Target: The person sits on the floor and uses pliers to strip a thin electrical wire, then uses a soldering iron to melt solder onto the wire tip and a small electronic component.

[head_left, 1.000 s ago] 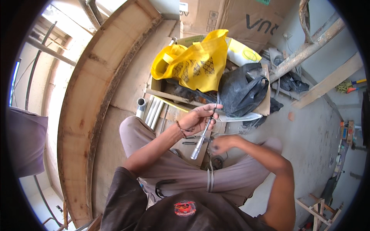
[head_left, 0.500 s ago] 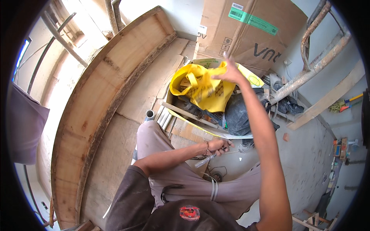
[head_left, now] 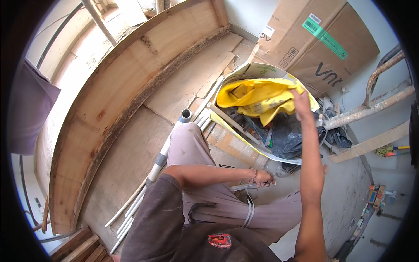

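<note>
Well left of the box (head_left: 261,70) hangs one purple cloth (head_left: 35,107), then stands one curved wooden form (head_left: 101,114). At least three timber pieces (head_left: 85,245) lie near the form's lower end, far left of the box. One wide pipe (head_left: 163,155) with a grey sleeve and several white pipes (head_left: 202,118), overlapping too much to count, run beside the box's left side. Below the box is one clear-handled tool (head_left: 244,187), its handle lying to the left of the left hand (head_left: 263,178), whose fingers are curled around it. In the box sit one yellow bag (head_left: 257,101) and, to the right, one black bag (head_left: 286,137). At the box's right, the blurred right hand (head_left: 301,105) is against the yellow bag's right edge; whether it pinches the cloth I cannot tell. One tall carton (head_left: 321,48) stands behind the box; one plank (head_left: 371,142) slants to its right.

Left of the box, flattened brown cardboard (head_left: 131,148) covers the floor; to the right, it is bare, speckled grey floor (head_left: 345,187). A white wall (head_left: 244,17) rises behind.
</note>
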`<state>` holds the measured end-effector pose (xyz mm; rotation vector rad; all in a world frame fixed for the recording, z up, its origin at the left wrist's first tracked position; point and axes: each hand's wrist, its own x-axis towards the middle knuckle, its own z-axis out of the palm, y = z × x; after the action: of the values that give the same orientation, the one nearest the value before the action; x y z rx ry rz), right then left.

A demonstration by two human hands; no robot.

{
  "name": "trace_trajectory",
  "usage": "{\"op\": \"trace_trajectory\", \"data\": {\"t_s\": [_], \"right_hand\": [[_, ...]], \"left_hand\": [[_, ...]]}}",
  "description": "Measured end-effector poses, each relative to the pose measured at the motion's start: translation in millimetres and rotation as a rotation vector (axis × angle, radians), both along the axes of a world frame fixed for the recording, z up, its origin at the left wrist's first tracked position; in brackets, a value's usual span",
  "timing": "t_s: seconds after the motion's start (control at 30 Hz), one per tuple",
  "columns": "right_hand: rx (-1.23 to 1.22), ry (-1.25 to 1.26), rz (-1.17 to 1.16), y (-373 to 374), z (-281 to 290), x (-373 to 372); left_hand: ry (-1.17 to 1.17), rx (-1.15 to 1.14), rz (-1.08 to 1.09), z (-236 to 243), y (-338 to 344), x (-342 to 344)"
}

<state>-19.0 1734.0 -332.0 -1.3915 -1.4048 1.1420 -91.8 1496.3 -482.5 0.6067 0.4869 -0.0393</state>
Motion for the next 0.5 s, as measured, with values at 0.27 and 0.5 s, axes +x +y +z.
{"op": "trace_trajectory", "data": {"t_s": [0.27,0.5], "right_hand": [[-0.053,0.533,0.362,26,139,-142],[0.015,0.688,0.213,25,264,-225]], "left_hand": [[0.080,-0.049,0.049,-38,-11,-35],[0.049,0.100,-0.072,1,-10,1]]}}
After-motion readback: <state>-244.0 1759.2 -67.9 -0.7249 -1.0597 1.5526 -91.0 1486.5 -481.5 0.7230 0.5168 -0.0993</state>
